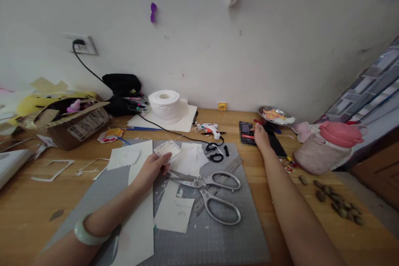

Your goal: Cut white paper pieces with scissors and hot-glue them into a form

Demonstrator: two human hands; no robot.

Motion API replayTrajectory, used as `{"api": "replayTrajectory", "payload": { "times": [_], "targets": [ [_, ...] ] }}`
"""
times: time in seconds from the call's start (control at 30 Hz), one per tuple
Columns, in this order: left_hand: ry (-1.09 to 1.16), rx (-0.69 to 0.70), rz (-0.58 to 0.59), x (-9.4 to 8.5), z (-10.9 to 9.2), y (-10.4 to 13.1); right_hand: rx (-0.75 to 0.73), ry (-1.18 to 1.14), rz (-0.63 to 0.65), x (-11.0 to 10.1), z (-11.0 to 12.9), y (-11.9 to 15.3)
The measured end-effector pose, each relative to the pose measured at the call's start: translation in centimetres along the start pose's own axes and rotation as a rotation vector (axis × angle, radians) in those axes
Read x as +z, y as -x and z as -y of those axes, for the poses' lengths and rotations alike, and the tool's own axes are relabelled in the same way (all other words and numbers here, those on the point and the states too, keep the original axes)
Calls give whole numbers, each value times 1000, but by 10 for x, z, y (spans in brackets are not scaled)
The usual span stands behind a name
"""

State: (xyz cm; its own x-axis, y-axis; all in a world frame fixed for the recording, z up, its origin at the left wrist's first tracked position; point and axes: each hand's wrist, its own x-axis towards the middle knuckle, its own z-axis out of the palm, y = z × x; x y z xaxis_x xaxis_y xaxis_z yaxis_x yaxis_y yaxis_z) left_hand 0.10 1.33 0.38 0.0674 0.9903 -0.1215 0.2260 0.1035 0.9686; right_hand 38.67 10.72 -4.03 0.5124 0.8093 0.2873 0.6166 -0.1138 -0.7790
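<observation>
My left hand (158,163) pinches a small cut piece of white paper (167,149) with a dark outline drawn on it, above the grey cutting mat (218,237). My right hand (261,136) reaches to the back right, its fingers closed at the edge of a flat black case (247,132) with white marks and a red strip. Big silver-handled scissors (202,189) lie open on the mat over a metal ruler (234,165). Around them are white paper sheets (141,220) and offcuts, one cut piece bearing small writing (177,212).
Behind the mat lie black-handled scissors (215,156), a white glue gun (212,129) with its cord, and a white paper roll (164,106). A cardboard box (75,126) stands left. At right are a metal bowl (274,113), a pink-lidded container (321,149) and several brown nuts or stones (339,203).
</observation>
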Motion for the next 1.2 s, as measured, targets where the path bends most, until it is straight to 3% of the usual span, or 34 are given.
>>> {"api": "replayTrajectory", "payload": {
  "times": [0.63, 0.97, 1.07, 1.2],
  "targets": [
    [2, -17, 8, 1, 0, 1, 84, 70, -92, -12, 14, 9],
    [16, -12, 25, 1, 1, 0, 141, -46, -131, -16, 29, 17],
    [11, -19, 63, 2, 2, 0, 164, -130, -48, -21, 59, 15],
    [-3, -23, 153, 4, 2, 3, 127, -252, 296, -25, 118, 32]
  ]
}}
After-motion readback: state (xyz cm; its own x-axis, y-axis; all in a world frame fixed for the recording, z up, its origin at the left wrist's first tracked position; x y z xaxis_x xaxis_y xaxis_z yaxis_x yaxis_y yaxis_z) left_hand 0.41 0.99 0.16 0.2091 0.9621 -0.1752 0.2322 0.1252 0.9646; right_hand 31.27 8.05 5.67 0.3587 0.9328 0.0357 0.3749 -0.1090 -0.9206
